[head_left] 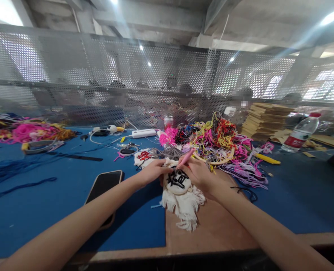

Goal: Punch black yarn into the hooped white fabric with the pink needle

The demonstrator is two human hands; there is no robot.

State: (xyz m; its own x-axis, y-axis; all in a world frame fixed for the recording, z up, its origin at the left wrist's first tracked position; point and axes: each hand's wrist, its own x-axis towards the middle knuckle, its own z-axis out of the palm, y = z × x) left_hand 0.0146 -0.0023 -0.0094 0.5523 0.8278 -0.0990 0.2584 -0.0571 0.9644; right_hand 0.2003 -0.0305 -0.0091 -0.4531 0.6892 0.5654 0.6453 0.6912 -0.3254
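- We see left hand (pixel 152 171) at left edge of white fringed cloth (pixel 181 188), fingers curled, pinching rim. Probably to steady it and keep it flat.
- Right hand (pixel 199 175) pinches pink tool (pixel 186 157) between thumb and fingertips like a pen, tip down on black stitching. We judge grip suits fine control.
- Cloth lies low centre on brown board (pixel 212 229) over blue table (pixel 43 210), fringe toward us.
- Yarn pile (pixel 220 143) just behind, handy.
- Phone (pixel 103 188) left, apart from work.
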